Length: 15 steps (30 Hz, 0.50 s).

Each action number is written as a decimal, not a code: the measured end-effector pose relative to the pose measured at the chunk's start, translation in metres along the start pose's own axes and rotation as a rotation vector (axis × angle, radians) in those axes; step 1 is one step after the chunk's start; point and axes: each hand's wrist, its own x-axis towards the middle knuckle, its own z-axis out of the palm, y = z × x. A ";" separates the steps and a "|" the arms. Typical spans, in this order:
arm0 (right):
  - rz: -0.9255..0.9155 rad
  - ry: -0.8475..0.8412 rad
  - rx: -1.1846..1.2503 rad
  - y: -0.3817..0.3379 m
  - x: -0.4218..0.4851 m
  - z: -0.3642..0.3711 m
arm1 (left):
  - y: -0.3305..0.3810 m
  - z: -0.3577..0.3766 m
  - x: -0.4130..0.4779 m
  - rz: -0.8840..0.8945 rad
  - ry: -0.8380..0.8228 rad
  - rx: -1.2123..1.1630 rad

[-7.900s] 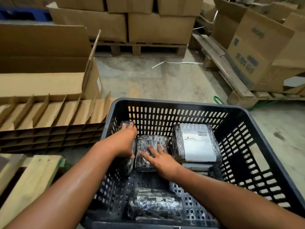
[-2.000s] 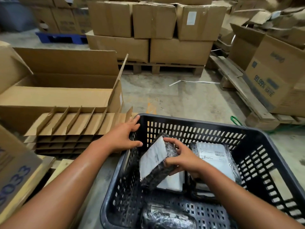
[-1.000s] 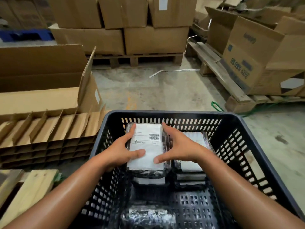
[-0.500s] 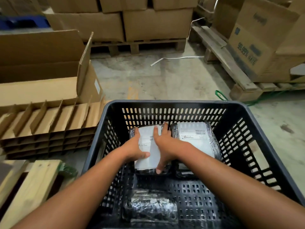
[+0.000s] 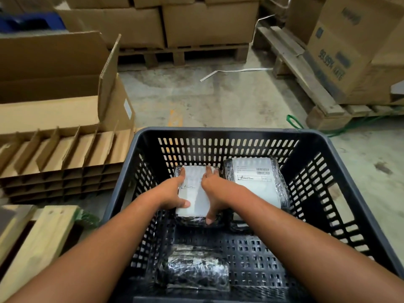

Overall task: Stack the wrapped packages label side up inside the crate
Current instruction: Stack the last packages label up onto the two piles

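A black slotted crate [image 5: 220, 133] stands on the floor in front of me. In its far half lies a wrapped package [image 5: 195, 193], white label up, on top of another. My left hand [image 5: 172, 195] grips its left edge and my right hand [image 5: 213, 191] its right edge, thumbs at the near end. To the right a second stack's top package [image 5: 255, 179] shows its label with a barcode. A third package [image 5: 193, 272], dark wrap side up, lies at the crate's near end.
Stacked cardboard dividers [image 5: 63, 158] and an open carton [image 5: 56, 84] sit left of the crate. A wooden beam [image 5: 39, 241] lies at near left. Pallets with boxes [image 5: 196, 22] stand behind and at right [image 5: 349, 51]. A green strap [image 5: 294, 121] lies on the concrete floor.
My right hand turned a package label up, then both hands lowered it onto the left stack. Since half a second ago the hands have slid outward to its edges.
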 end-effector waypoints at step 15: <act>-0.415 0.277 0.558 0.039 -0.073 0.065 | 0.010 -0.003 -0.108 0.569 -0.132 0.366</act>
